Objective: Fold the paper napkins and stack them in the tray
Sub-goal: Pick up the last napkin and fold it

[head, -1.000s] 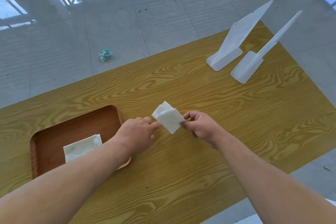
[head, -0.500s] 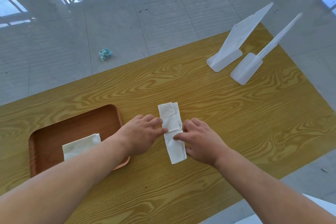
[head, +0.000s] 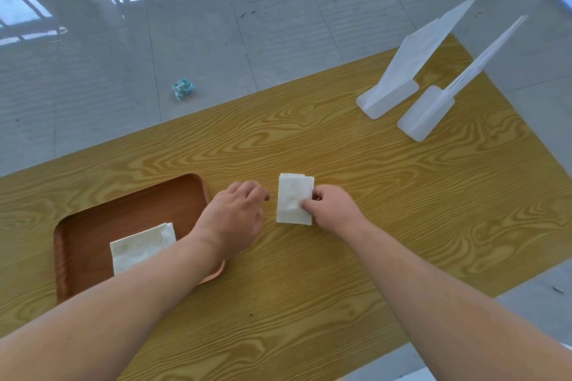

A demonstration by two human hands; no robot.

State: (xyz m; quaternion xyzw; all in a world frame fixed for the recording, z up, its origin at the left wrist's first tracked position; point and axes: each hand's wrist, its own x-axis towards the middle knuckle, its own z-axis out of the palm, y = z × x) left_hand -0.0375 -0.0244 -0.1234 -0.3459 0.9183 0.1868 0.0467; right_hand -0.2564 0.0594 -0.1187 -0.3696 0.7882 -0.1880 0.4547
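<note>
Desk (head: 387,195): yellow wood-grain top, flat and smooth; thin paper will likely slide on it with little push.
Tray (head: 93,226): brown, shallow raised rim, at the near left of the desk; the left forearm crosses its right corner.
Stands (head: 411,77): two white upright pieces on flat bases at the far right, well apart from the work.
Stacked napkin (head: 136,250): one folded white napkin lies in the tray, partly hidden by the left forearm; how many layers, cannot tell.
Right hand (head: 334,210): fingers curled, thumb and fingertips pinching the right edge of the napkin being folded.
Left hand (head: 238,216): loosely open, holding nothing, just beside the napkin's left edge, not touching it.
Napkin being folded (head: 294,198): small white rectangle flat on the desk, between the hands and right of the tray; layered edges show at its far end.
Handling, judged: very light, soft, no stiffness; creases hold only if pressed. Tears or crumples under a hard squeeze; layers may spring open when lifted.
Where to hold, judged: pinch across all layers near the folded edge, or support it flat from two sides, then carry low to the tray.
Wrapper (head: 183,88): crumpled blue scrap on the floor beyond the desk.
</note>
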